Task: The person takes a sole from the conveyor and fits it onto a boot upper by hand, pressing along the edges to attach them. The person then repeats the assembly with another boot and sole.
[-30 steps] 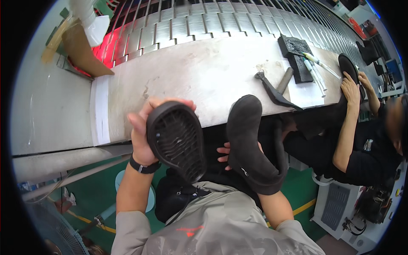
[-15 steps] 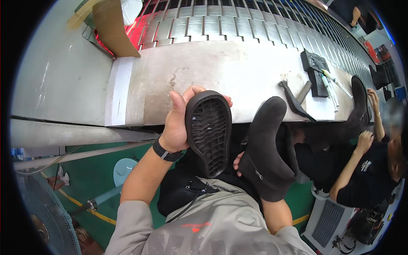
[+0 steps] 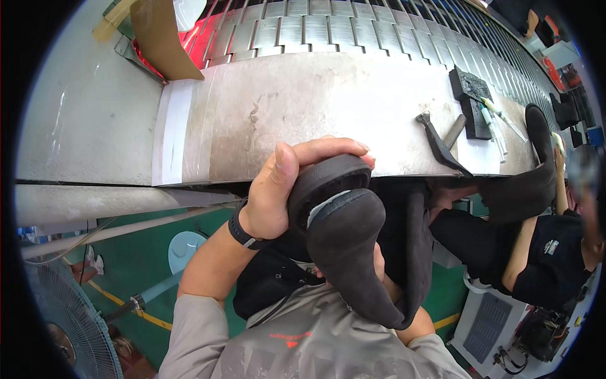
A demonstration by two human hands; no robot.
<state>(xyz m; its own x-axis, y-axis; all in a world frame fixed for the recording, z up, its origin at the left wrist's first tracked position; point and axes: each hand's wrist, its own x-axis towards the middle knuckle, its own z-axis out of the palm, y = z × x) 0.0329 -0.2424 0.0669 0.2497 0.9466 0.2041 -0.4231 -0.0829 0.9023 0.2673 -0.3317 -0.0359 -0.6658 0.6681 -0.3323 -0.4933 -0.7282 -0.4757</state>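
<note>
Two bare hands, seen from above, hold a shoe sole and a boot in front of the person's chest, near the edge of a work surface (image 3: 303, 95). The left hand (image 3: 274, 189) grips the dark sole (image 3: 325, 174), fingers curled over its far end and thumb raised along the side. The right hand (image 3: 379, 262) grips a dark grey ankle boot (image 3: 344, 234); it is mostly hidden by the boot, with only a few fingers showing around it. The boot's toe points away from the person and overlaps the sole's hollow side, with a pale rim visible at the toe. Whether toe and sole touch cannot be told. A black wristband (image 3: 245, 230) circles the left wrist, and the person wears a grey shirt (image 3: 252, 347).

Beyond the hands, the pale surface carries a dark curved tool (image 3: 442, 148) beside a short grey bar (image 3: 456, 130), then black blocks (image 3: 470, 85) with slim pale pens (image 3: 494, 132) next to them. A white strip (image 3: 172, 145) covers part of the surface at left. Behind it runs a slatted metal conveyor (image 3: 315, 31), with a piece of brown cardboard (image 3: 161, 41) at its left.

To the right, a co-worker in a black shirt (image 3: 543, 265) has another dark boot (image 3: 536, 164). At lower left are a pale blue round stool (image 3: 185, 249) and a fan (image 3: 72, 322), above a green floor (image 3: 154, 252).
</note>
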